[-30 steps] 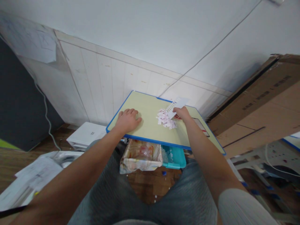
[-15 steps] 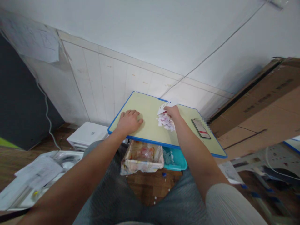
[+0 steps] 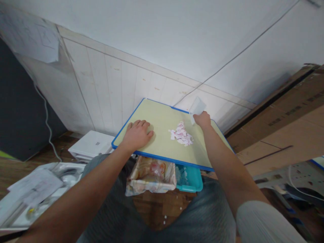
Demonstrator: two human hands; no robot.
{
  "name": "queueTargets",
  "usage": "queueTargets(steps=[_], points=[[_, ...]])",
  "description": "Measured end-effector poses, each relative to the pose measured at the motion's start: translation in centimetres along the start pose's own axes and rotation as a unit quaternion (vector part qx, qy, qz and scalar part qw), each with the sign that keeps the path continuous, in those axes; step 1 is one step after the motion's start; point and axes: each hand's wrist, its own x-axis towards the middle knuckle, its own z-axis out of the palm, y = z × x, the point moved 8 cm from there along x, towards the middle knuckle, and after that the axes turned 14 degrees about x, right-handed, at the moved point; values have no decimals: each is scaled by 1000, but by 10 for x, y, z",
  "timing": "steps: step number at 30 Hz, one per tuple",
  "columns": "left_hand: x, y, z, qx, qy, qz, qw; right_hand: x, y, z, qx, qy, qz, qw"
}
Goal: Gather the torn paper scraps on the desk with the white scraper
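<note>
My left hand (image 3: 138,135) lies flat on the left part of the pale yellow table (image 3: 158,118), fingers stretched and nothing in them. Above the table's far right side, my right hand (image 3: 203,119) is closed on a thin white sheet (image 3: 197,106), held tilted up against the wall side. Whether it is paper or plastic I cannot tell. A pile of torn pinkish-white paper scraps (image 3: 181,135) sits on the tabletop between my hands, apart from both.
Below the front edge stand a lined bin (image 3: 154,185) and a teal basket (image 3: 191,187) with pale scraps inside. A wall with a cable runs behind the table. Large cardboard boxes (image 3: 280,118) stand at the right. A white box (image 3: 92,145) sits at the left.
My right hand has moved right and back from the scrap pile, lifting the white sheet off it. More of the pile shows. My right arm now covers the phone's place. My left hand stays put.
</note>
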Motion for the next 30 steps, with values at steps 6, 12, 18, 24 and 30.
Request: queueTargets(steps=[6, 12, 18, 24, 30], points=[[0, 0, 0, 4, 7, -2, 1000, -32, -11, 25, -128, -65, -73, 987], [0, 1, 0, 9, 7, 1, 1000, -90, -14, 22, -232, -140, -152, 950], [1, 0, 1, 9, 3, 0, 1000, -88, -7, -30, -233, -58, -85, 967], [1, 1, -2, 2, -1, -7, 1000, -105, -2, -24, -210, -94, -29, 973], [1, 3, -4, 1, -17, -10, 1000, -120, -35, 6, -139, -103, -47, 984]])
